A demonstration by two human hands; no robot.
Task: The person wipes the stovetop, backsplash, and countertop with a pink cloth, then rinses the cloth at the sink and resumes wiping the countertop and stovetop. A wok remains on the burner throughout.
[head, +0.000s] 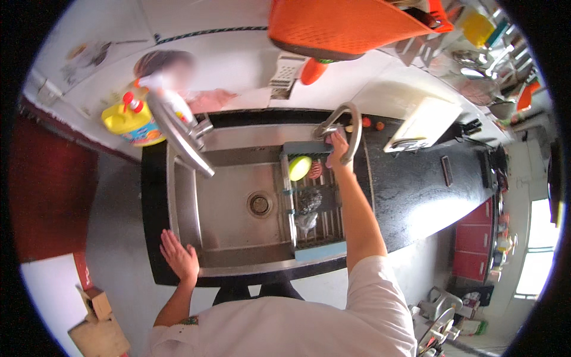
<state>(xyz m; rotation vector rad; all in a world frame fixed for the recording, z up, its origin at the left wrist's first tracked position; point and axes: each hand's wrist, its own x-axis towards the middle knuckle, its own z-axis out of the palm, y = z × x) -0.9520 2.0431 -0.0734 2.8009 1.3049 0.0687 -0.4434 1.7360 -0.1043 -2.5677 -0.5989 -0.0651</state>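
Observation:
My right hand (339,146) is at the foot of a curved tap (357,129) behind the sink's right side. Its fingers close on a pinkish cloth (330,159), partly hidden by the hand. Flat on the front left corner of the steel sink (223,227) and its black counter edge lies my left hand (180,259), palm down, holding nothing. A grey-blue draining rack (321,252) spans the sink's right part, just below my right forearm. In it sit a yellow-green sponge (299,168), a reddish scrubber (315,170), a steel wool scourer (309,199) and a crumpled clear item (307,222).
A second, straight-spouted tap (183,138) leans over the sink's left side. Behind it stand a yellow pump bottle (129,122) and a white spray bottle (180,107). A cutting board (424,125) stands at right. An orange basket (339,26) hangs above.

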